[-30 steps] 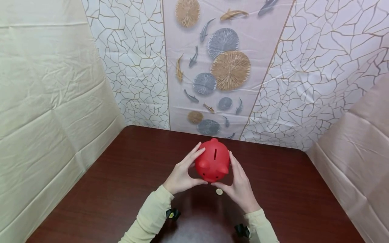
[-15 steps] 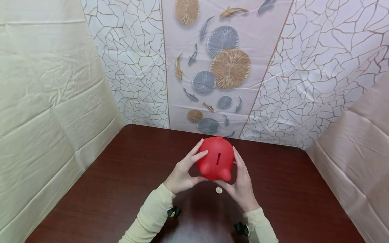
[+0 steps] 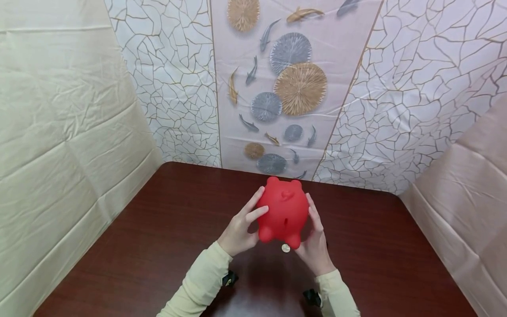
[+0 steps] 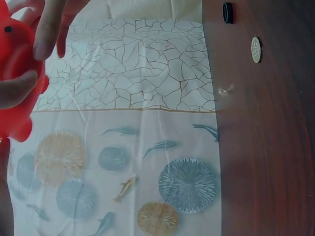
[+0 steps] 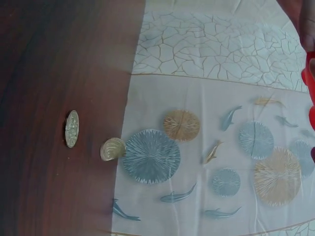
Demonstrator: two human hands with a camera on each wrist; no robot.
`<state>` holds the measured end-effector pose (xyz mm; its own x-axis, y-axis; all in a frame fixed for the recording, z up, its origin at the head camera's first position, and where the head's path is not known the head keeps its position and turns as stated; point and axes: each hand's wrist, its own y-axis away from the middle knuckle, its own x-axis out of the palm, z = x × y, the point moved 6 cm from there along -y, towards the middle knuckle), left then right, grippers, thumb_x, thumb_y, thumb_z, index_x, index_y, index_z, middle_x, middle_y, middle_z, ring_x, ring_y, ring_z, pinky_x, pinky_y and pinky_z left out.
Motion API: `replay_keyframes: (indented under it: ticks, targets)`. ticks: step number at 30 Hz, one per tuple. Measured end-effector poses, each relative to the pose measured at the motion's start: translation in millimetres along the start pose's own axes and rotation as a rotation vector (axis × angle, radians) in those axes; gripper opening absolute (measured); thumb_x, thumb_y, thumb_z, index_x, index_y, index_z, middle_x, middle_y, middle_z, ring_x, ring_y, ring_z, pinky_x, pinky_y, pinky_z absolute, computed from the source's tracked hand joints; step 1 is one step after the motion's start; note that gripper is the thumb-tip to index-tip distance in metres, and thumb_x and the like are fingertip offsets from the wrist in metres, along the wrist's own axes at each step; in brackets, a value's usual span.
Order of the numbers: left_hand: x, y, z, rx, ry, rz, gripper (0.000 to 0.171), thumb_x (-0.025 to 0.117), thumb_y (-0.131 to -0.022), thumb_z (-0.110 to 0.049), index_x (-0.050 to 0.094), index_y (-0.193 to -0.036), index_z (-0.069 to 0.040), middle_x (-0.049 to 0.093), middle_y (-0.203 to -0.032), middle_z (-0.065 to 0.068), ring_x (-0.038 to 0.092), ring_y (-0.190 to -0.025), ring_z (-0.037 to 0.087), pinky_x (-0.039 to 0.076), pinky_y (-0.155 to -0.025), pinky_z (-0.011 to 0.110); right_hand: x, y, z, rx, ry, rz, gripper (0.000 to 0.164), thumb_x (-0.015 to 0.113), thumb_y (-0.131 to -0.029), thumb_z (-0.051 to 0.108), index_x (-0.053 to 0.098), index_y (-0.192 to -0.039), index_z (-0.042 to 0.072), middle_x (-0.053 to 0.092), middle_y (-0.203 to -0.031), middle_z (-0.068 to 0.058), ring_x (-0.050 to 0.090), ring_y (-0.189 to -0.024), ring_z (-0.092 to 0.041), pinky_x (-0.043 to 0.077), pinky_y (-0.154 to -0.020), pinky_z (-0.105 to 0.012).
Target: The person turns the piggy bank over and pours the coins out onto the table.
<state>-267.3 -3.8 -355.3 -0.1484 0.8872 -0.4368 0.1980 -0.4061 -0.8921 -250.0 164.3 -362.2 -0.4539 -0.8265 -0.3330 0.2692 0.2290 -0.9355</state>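
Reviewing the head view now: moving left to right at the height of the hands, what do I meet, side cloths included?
Cream cloth → left hand → red piggy bank → right hand → pinkish cloth.

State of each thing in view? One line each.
Red piggy bank: raised off the table, tipped nose-down
Slot: uncovered, facing head camera
Coin: flat on table
Gold piece: resting or airborne, can't tell
Black ring: on table
Left hand: gripping bank
Right hand: gripping bank
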Motion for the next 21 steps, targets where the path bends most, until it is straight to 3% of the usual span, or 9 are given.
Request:
replay_keyframes:
  ticks: [5,9,13,17,21]
  targets:
    - [3.5,2.6,10.5,-0.136,0.045,0.031,0.088,0.078,-0.064,-0.006,0.029,-0.136,-0.015,0.025,-0.145,0.016,0.032,-0.132,0.026,0.046,-0.092,0.028,2,4,-7,0.108,-0.004,0.087,0.082,0.063,-0.079,0.040,0.022,-0.131,-0.008,0.031,-0.140,-0.023,0.034,-0.129,-0.026,0.034,-0.101,-0.013]
    - [7.9,9.0,20.2,-0.287,0.068,0.060,0.093,0.081,-0.062,-0.025,0.029,-0.139,-0.015,0.026,-0.147,0.010,0.036,-0.131,0.020,0.046,-0.093,0.027,6,10,-17,0.252,0.010,0.187,0.097,0.072,-0.067,0.043,0.023,-0.138,-0.002,0.038,-0.137,-0.015,0.044,-0.117,-0.021,0.037,-0.096,-0.010]
    - [12.5,18.1,28.4,-0.418,0.062,0.085,0.095,0.077,-0.060,-0.045,0.030,-0.139,-0.020,0.033,-0.144,0.004,0.048,-0.121,0.014,0.049,-0.089,0.028,8,18,-26,0.389,0.081,0.292,0.107,0.080,-0.057,0.039,0.022,-0.142,0.010,0.045,-0.133,-0.011,0.053,-0.108,-0.020,0.046,-0.091,-0.022]
    - [16.0,27.4,36.1,-0.570,0.000,0.114,0.090,0.070,-0.060,-0.059,0.034,-0.137,-0.029,0.053,-0.127,-0.001,0.062,-0.095,0.009,0.053,-0.078,0.027,11,26,-32,0.519,0.154,0.391,0.098,0.076,-0.061,0.045,0.027,-0.141,0.017,0.053,-0.125,-0.009,0.060,-0.096,-0.018,0.053,-0.077,-0.035]
    - [20.0,35.2,41.2,-0.735,-0.036,0.152,0.081,0.064,-0.062,-0.065,0.043,-0.131,-0.029,0.068,-0.093,-0.003,0.061,-0.067,0.007,0.051,-0.063,0.023,14,31,-33,0.611,0.237,0.460,0.079,0.066,-0.072,0.051,0.039,-0.134,0.012,0.063,-0.110,-0.009,0.063,-0.085,-0.019,0.054,-0.073,-0.036]
